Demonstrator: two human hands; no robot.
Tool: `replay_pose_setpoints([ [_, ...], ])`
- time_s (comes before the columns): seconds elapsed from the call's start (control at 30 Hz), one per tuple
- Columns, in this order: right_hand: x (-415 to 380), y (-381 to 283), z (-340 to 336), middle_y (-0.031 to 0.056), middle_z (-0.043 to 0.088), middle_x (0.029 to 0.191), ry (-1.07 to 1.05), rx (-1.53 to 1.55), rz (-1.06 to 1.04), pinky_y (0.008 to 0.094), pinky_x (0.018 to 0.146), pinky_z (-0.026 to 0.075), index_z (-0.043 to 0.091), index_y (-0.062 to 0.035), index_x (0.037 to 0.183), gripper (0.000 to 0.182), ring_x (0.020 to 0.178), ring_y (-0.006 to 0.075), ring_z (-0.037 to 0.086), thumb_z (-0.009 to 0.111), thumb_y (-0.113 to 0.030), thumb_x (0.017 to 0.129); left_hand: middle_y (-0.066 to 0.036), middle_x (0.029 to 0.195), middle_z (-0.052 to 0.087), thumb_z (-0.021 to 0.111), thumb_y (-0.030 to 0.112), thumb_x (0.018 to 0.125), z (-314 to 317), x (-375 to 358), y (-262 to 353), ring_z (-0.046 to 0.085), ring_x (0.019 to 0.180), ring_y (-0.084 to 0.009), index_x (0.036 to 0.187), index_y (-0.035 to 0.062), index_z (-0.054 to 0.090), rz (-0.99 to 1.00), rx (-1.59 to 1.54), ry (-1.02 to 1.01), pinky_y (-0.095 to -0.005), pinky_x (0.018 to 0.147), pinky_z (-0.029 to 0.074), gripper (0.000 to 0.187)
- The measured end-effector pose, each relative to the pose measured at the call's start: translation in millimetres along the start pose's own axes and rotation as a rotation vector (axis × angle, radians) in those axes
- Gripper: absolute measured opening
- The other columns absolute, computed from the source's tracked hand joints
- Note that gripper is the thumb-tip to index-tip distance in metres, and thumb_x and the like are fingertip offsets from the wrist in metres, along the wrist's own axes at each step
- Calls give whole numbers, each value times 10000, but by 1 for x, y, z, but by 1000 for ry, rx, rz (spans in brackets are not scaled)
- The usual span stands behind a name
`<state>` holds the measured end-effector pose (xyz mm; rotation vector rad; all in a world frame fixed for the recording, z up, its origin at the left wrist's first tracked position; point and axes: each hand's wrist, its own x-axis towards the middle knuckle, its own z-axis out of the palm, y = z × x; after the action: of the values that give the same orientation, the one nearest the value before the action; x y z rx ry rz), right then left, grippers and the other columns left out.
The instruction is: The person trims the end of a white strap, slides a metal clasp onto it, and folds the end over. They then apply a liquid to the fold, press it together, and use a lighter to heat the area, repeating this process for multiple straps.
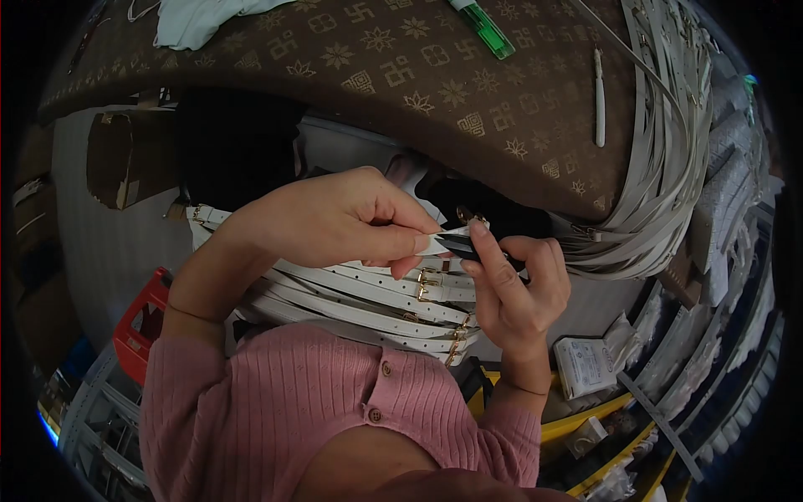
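My left hand (360, 219) pinches the end of a white strap (432, 245) between thumb and fingers. In my right hand (517, 280) is a small dark tool (457, 244), its pointed tip touching the strap end. What kind of tool it is, I cannot make out for sure. Below both hands, a bundle of white belts (360, 303) with punched holes and gold buckles (424, 285) lies across my lap. My fingers hide part of the tool and of the strap.
A brown patterned cloth (376, 71) covers the surface ahead, with a green-and-white item (485, 32), a white pen-like stick (599, 100) and hanging pale straps (661, 167). A red plastic piece (134, 335) stands left. Packets and a white box (585, 366) are at right.
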<state>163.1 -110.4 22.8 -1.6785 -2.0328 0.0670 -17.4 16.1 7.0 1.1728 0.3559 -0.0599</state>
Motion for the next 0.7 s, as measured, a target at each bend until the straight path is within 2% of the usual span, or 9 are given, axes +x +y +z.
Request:
replay_pose_setpoints([
  [0.27,0,1,3,28,449,669,-11,56,34,266,488,339,650,-95,990,339,567,160,406,674,-149,656,37,574,475,455,139,855,-1,-1,1,382,535,-24,677,18,555,-23,-4,-6,-193,488,305,238],
  [0.37,-1,2,3,30,476,665,-2,66,10,258,458,351,637,-102,1017,412,537,158,430,721,-135,614,36,578,479,458,139,853,-1,-2,1,383,534,-25,682,19,561,-37,10,8,-191,488,304,232],
  [0.43,-1,0,5,28,447,661,-4,82,44,261,491,344,650,-82,983,329,565,158,407,670,-142,660,37,583,484,462,139,850,-1,-1,0,385,534,-25,688,19,565,-16,11,3,-189,489,304,226],
  [0.57,-1,-1,5,29,453,660,6,90,54,261,488,344,652,-76,974,327,561,159,409,675,-132,653,35,586,488,462,139,850,0,-1,1,387,534,-25,693,16,564,-28,-21,9,-190,488,304,224],
  [0.7,-2,-1,5,29,473,662,58,-33,-26,254,455,347,644,-91,999,404,535,156,427,720,-130,604,34,591,491,459,139,852,0,-1,0,388,537,-25,697,14,563,-26,-6,17,-191,489,304,224],
])
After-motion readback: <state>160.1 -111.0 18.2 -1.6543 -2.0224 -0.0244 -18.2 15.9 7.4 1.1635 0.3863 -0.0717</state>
